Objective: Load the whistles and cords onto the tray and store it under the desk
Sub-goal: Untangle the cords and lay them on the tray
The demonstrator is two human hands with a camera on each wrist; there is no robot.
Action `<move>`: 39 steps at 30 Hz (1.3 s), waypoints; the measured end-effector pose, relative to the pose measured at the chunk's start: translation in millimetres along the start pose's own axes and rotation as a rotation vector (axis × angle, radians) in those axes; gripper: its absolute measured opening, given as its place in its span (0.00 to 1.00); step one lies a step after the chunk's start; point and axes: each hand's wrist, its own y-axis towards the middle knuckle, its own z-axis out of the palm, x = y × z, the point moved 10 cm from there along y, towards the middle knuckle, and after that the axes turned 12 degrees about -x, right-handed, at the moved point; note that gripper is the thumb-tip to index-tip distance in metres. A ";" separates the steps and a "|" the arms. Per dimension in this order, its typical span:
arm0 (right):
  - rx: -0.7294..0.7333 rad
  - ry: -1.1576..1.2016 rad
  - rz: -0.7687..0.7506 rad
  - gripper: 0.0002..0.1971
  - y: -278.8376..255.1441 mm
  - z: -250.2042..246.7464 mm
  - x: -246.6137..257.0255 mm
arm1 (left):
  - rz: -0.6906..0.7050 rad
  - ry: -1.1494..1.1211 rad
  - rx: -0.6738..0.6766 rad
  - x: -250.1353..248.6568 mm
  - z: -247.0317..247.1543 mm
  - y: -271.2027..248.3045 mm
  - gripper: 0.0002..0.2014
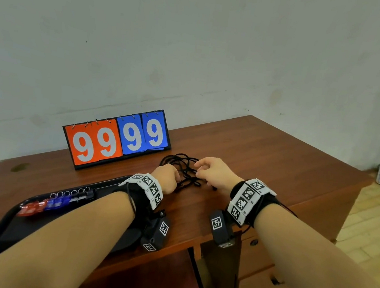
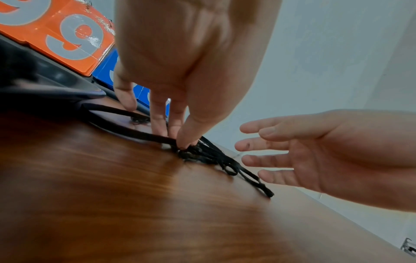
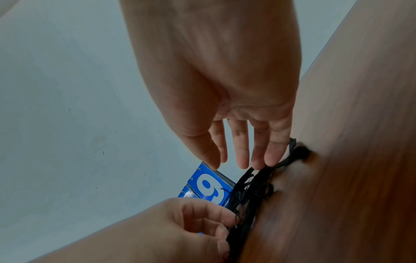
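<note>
A tangle of black cords [image 1: 182, 164] lies on the wooden desk [image 1: 264, 163] in front of the scoreboard. My left hand [image 1: 167, 179] pinches the cords [image 2: 213, 156] between thumb and fingertips [image 2: 182, 140] at the tangle's near left side. My right hand [image 1: 207, 171] is at the tangle's right side with straight, spread fingers [image 3: 241, 156]; its outer fingertips touch the cords [image 3: 247, 188]. A black tray [image 1: 5, 220] sits at the desk's near left, with red, blue and black whistles [image 1: 56, 202] in a row along its far side.
A flip scoreboard [image 1: 117, 138] showing 99 in orange and 99 in blue stands at the back against the wall. The desk's front edge runs below my wrists, with drawers [image 1: 259, 252] under it at the right. Light floor [image 1: 363, 220] shows to the right.
</note>
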 end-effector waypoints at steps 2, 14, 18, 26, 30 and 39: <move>0.007 0.006 0.002 0.15 -2.3 0.5 0.3 | 0.004 0.010 0.012 -1.3 2.2 -2.1 0.16; 0.006 0.011 0.012 0.14 -10.1 -0.1 2.1 | -0.034 -0.099 -0.045 1.7 -7.6 -5.0 0.11; -0.103 0.043 0.019 0.11 -10.1 -11.6 5.2 | -0.033 -0.320 -0.213 3.4 -38.2 -6.0 0.03; -0.168 0.183 -0.072 0.14 -19.4 -13.8 42.8 | -0.133 -0.820 -0.276 2.9 -84.8 -24.3 0.06; -0.130 0.245 -0.146 0.18 -26.9 -3.9 71.6 | -0.142 -0.978 -0.222 -6.3 -97.3 -34.7 0.07; -0.130 0.239 -0.221 0.09 -31.7 4.4 85.9 | -0.125 -1.063 -0.149 -11.6 -106.4 -48.8 0.09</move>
